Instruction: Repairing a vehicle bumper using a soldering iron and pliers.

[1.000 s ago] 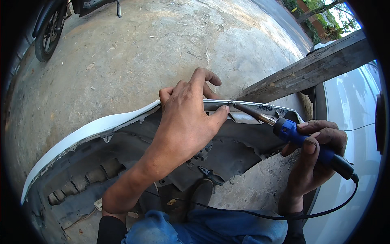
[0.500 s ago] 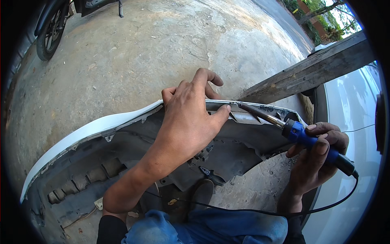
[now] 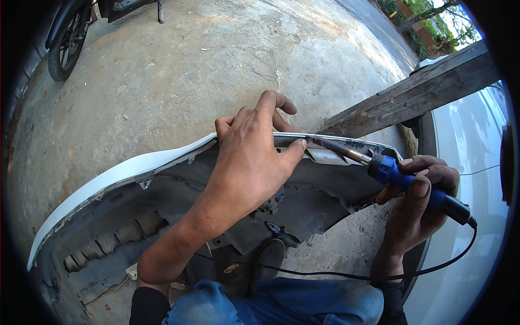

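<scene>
A large car bumper, white outside and dark grey inside, lies across in front of me. My left hand grips its upper edge, thumb on the inner side and fingers over the outer side. In my right hand is a blue soldering iron with a black cable running from its rear end. The iron's dark tip rests at the bumper's inner edge, just right of my left thumb. Whether the tip presses into the plastic is too small to tell.
Pliers lie by my shoe. A wooden beam slants down behind the bumper's right end. At the right stands a pale car body. A motorcycle wheel is at the far left. The iron's cable crosses over my legs.
The soldering iron and my right hand have shifted slightly left, bringing the tip nearer my left thumb. My left hand keeps its hold on the bumper.
</scene>
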